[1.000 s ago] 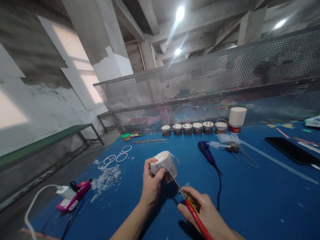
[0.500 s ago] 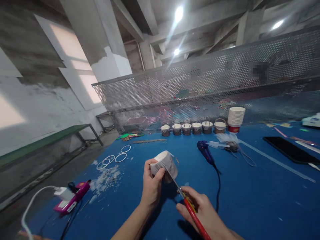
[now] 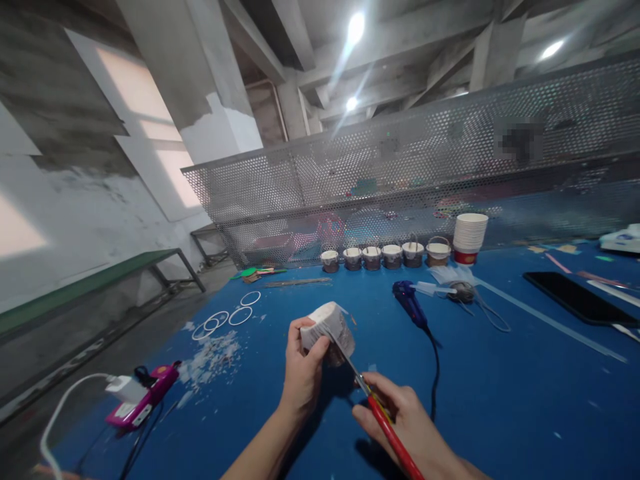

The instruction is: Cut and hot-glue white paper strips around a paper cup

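My left hand (image 3: 303, 363) is closed around a small white cup (image 3: 327, 327) with a darker patch low on its side, held tilted above the blue table (image 3: 480, 393). In my right hand (image 3: 400, 413) is a pair of scissors (image 3: 387, 427) with red handles, its fingers wrapped at the handles. The metal blades reach up and to the left and touch the cup's side near my left thumb. A small bit of thin material sticks out at the cup's right edge.
Several small buckets (image 3: 372, 259) and a stack of paper cups (image 3: 470, 233) line the back. A glue gun (image 3: 410, 303), a twine ball (image 3: 463, 291) and a phone (image 3: 575, 298) lie right. White rings (image 3: 241, 316), scraps (image 3: 215, 360) and a pink power strip (image 3: 143, 400) lie left.
The view has shifted very slightly. Both hands, the cup and the scissors keep nearly the same positions.
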{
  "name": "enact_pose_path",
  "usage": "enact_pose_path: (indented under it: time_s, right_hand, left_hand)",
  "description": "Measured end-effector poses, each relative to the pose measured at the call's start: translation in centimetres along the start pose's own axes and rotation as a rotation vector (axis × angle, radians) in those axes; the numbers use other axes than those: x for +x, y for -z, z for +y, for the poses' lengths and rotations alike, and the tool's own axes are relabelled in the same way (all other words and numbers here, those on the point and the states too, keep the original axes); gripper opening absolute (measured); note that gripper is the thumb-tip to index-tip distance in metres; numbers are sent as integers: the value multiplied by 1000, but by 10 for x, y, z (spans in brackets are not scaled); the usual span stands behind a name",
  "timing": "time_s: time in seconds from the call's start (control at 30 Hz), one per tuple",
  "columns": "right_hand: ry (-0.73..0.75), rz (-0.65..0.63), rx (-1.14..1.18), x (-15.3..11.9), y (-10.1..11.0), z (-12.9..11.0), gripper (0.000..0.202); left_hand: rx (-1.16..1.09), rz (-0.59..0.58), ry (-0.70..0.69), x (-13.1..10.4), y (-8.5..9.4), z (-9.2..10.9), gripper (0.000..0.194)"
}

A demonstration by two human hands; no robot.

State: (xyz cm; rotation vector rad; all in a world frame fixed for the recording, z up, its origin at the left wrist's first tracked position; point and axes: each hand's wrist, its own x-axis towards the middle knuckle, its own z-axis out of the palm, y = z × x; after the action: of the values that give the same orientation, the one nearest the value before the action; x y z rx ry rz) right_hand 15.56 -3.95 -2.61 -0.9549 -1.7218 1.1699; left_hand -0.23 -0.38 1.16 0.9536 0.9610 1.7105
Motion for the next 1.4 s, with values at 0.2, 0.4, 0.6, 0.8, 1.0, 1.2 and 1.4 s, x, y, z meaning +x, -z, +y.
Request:
enact_pose_path:
  time_s: [0.2, 0.4, 0.6, 0.8, 1.0, 1.2, 1.4]
  right_hand:
    - [17, 2, -31, 1, 0, 1, 38]
    - [17, 0, -34, 2, 0, 4, 40]
    - [29, -11, -41, 3, 2, 5, 40]
    - [27, -43, -58, 3, 5, 6, 37]
    - [32, -55, -52, 4, 10, 0, 41]
    - [26, -54, -71, 7, 15, -5, 46]
    - [6, -74, -100, 4, 22, -7, 50]
  left_hand:
    - [3, -10, 12, -2, -4, 4, 45]
    - [-3, -10, 3, -1, -4, 4, 46]
    - [7, -11, 9, -1, -3, 5, 45]
    - [34, -16, 16, 2, 0, 3, 46]
    - [49, -50, 9, 1, -1, 5, 45]
    - [62, -64, 25, 1, -2, 5, 48]
    - [96, -71, 6, 3, 0, 0, 49]
